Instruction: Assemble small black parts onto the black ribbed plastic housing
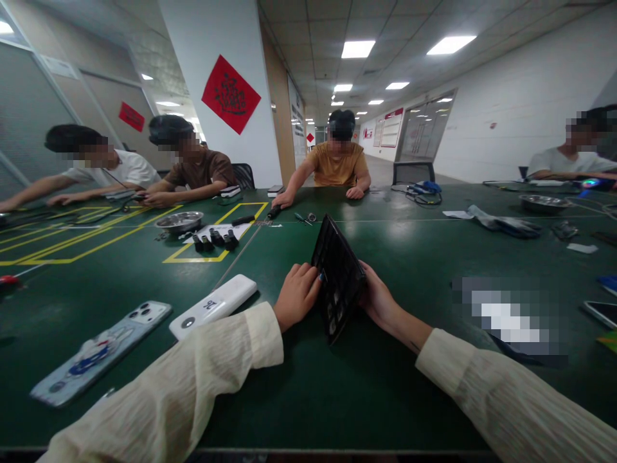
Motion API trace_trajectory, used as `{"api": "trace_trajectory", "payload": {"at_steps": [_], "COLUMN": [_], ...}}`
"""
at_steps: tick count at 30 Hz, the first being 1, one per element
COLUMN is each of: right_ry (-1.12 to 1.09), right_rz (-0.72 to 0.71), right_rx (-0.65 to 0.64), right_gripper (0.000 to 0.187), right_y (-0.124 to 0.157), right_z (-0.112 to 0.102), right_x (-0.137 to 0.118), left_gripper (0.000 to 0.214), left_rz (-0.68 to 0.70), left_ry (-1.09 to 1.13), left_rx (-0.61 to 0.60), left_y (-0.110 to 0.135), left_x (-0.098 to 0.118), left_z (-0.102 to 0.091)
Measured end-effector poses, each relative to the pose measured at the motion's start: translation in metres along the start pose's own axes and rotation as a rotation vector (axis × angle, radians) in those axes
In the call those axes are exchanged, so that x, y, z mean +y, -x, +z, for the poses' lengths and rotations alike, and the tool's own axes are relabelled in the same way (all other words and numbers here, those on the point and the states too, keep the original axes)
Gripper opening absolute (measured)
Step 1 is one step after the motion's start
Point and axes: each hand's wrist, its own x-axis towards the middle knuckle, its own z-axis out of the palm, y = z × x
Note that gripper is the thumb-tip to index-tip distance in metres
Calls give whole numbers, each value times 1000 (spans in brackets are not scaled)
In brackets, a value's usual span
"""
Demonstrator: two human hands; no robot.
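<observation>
A flat black case with a gridded inner side and small light pieces low in it stands tilted on edge above the green table. My right hand is closed on its right edge, with the fingers hidden behind it. My left hand has curled fingers against the case's inner side, and a small bluish-silver tip shows at the fingertips. What that tip belongs to, I cannot make out. Left of my left forearm lie a white device with a round lens and a phone in a decorated case.
Across the green table, a person in a yellow-brown shirt holds a dark tool. Other people sit left and right. Metal bowl, black cylindrical parts, pliers, gloves and a blurred-out object lie around.
</observation>
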Motion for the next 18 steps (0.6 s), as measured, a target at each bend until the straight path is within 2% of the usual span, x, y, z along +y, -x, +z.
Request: {"api": "trace_trajectory", "payload": {"at_steps": [6,11,18], "right_ry": [106,194,27], "right_rz": [-6,-19,21], "right_rx": [-84,-106,-108], "right_gripper": [53,60,50], "right_y": [0,1,-1], "right_z": [0,2,-1], "right_x": [1,1,4], "left_gripper": [41,42,35], "left_rz": [-76,-126,-93], "left_ry": [117,140,111], "left_rx": [-33,-48,-48], "left_y": [-1,-2,-2], "left_x": [-8,-9,-7], "left_z": [3,1,1]}}
